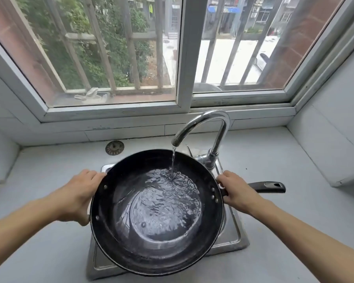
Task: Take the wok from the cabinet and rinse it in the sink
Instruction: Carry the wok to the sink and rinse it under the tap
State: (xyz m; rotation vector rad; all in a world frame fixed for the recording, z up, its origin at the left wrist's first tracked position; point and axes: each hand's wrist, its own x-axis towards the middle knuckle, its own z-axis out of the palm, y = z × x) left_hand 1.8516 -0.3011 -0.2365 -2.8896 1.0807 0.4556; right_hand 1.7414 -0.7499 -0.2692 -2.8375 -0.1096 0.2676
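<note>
- Now we hold the round black metal wok (157, 213) over the small steel sink (236, 237), which is set into the pale grey surface (49, 174) below the window (184, 58); the wok covers nearly all of the basin.
- Our left hand (78, 196) has its grip curled around the wok's left rim, fingers wrapped under the edge and hidden there.
- Our right hand (237, 190) has its grip pressed closed on the root of the long black handle (268, 186), which points right over the surface.
- We judge the wok stiff and fairly heavy, and heavier as it fills; wet metal will be slippery, so the handle root plus the opposite rim looks the safest hold, and tipping should go slowly.
- Water runs from the curved chrome faucet (208, 127) and lands right of centre, at the far side of the bowl.
- We see a shallow rippling pool across the wok's bottom, a dark, glossy inside wall, and pale rivets near both hands.
- A round metal drain strainer (114, 147) lies on the surface, far and left of the wok.
</note>
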